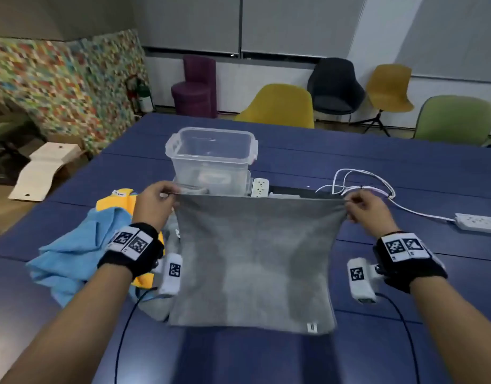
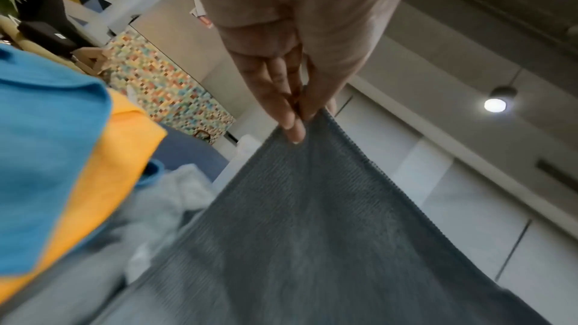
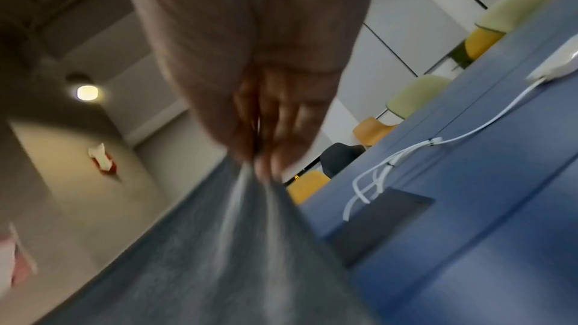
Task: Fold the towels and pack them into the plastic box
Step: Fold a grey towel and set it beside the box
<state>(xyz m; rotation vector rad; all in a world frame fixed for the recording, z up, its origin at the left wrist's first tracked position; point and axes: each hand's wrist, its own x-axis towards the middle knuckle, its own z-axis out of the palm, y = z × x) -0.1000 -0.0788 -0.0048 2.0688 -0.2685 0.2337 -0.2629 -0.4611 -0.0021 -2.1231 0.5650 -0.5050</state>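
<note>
I hold a grey towel (image 1: 252, 261) stretched out above the blue table (image 1: 404, 167). My left hand (image 1: 166, 194) pinches its upper left corner, and my right hand (image 1: 352, 203) pinches its upper right corner. The towel hangs down toward me, its lower edge with a small tag near the table. In the left wrist view my left hand (image 2: 297, 120) pinches the grey towel (image 2: 312, 231). The blurred right wrist view shows my right hand (image 3: 266, 157) gripping bunched grey towel (image 3: 234, 256). A clear plastic box (image 1: 211, 156) stands open and empty behind the towel.
A blue towel (image 1: 72, 253), a yellow towel (image 1: 119, 203) and another grey cloth (image 1: 158, 306) lie heaped at the left. White power strips (image 1: 479, 222) (image 1: 259, 187) and white cables (image 1: 357, 181) lie at the right. Chairs (image 1: 280, 106) stand beyond the table's far edge.
</note>
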